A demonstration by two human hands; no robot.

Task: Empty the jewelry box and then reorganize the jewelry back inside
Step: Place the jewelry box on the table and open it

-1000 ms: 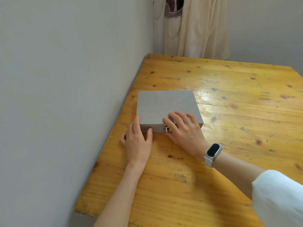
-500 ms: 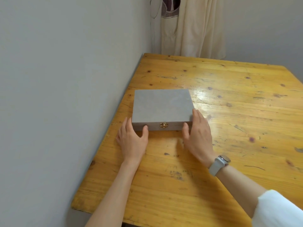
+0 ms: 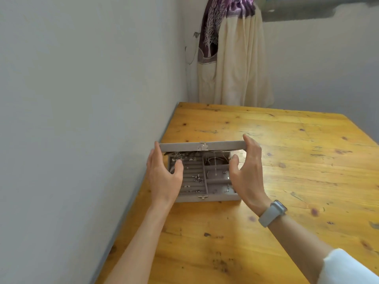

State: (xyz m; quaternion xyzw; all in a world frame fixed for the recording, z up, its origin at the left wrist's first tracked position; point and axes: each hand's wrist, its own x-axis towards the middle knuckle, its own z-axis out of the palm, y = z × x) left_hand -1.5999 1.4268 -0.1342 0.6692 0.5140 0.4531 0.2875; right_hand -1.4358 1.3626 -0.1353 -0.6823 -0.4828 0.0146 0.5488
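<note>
A grey jewelry box (image 3: 205, 198) sits on the wooden table near the wall, its lid (image 3: 184, 146) raised at the front. My left hand (image 3: 164, 177) touches the lid's left end with straight fingers, thumb spread below it. At the lid's right end my right hand (image 3: 249, 173) does the same, and the lid is held up between the two hands. Inside, small earrings (image 3: 197, 178) lie scattered over the ring rolls on the left. A thin necklace (image 3: 215, 161) lies in the right compartments. The back of the interior is hidden under the lid.
The wooden table (image 3: 287, 181) runs along a grey wall (image 3: 82, 119) on the left. A cream and purple curtain (image 3: 231, 58) hangs beyond the table's far edge. I wear a grey watch (image 3: 271, 213) on my right wrist.
The box was closed with my hands at its front corners. Now the lid is lifted and my hands have risen with it; the view has tilted up.
</note>
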